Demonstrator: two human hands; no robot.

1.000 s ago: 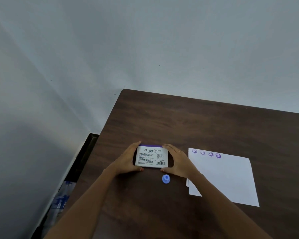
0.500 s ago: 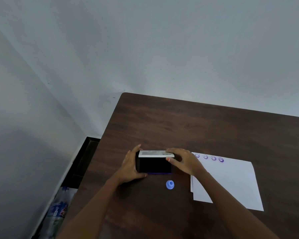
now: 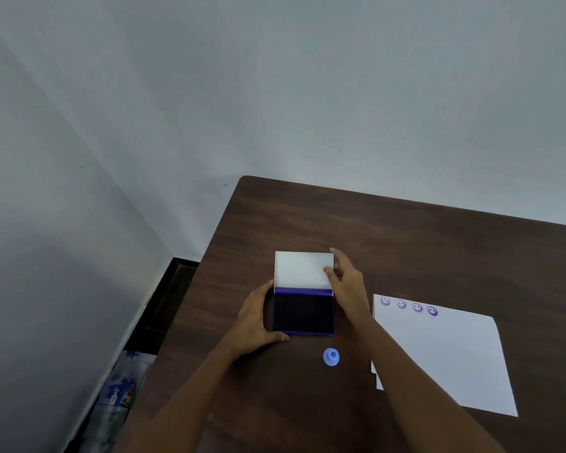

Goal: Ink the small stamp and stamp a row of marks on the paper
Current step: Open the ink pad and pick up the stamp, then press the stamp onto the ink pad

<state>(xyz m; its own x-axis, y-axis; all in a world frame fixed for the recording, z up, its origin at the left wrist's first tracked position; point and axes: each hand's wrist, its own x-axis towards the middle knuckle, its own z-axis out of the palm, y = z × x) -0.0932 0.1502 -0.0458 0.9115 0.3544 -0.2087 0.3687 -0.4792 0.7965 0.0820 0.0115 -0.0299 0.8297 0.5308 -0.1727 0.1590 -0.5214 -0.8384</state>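
Observation:
An ink pad (image 3: 303,313) lies open on the dark wooden table (image 3: 406,243), its dark purple pad facing up. Its white lid (image 3: 303,269) is swung back, away from me. My left hand (image 3: 254,322) grips the base at its left side. My right hand (image 3: 345,282) pinches the lid's right edge between thumb and fingers. A small blue round stamp (image 3: 331,357) stands alone on the table just in front of the pad. To the right lies white paper (image 3: 445,361) with a row of several purple smiley marks (image 3: 409,307) along its far edge.
The table's left edge runs beside a white wall. In the gap on the floor at the lower left stand plastic bottles (image 3: 118,400). A second sheet peeks out under the paper's left edge.
The ink pad went from shut to open: my right hand lifted the lid and swung it back, while my left hand kept hold of the base.

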